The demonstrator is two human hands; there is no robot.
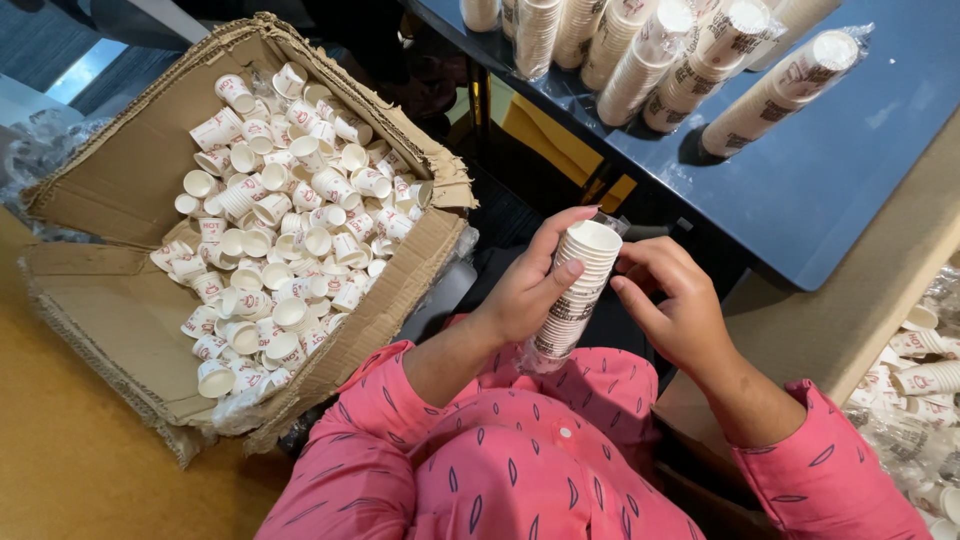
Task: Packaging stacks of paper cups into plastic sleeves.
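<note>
- Over the person's lap, the left hand (525, 290) wrapped its fingers around a stack of paper cups (576, 287) in a clear sleeve.
- The right hand (672, 310) curled beside the stack's top, fingers touching the sleeve.
- Loose cups filled a torn cardboard box (120, 180) left.
- Wrapped cup stacks (690, 60) lay on the blue counter (850, 160).

A tall stack of small white paper cups with dark printed marks (575, 290), nested one inside another, stood tilted in front of the person's chest, its open mouth facing up and slightly right. A thin clear plastic sleeve (540, 352) wrapped its lower part, bunched loosely at the bottom. The topmost cup's round rim was bare and empty.
</note>
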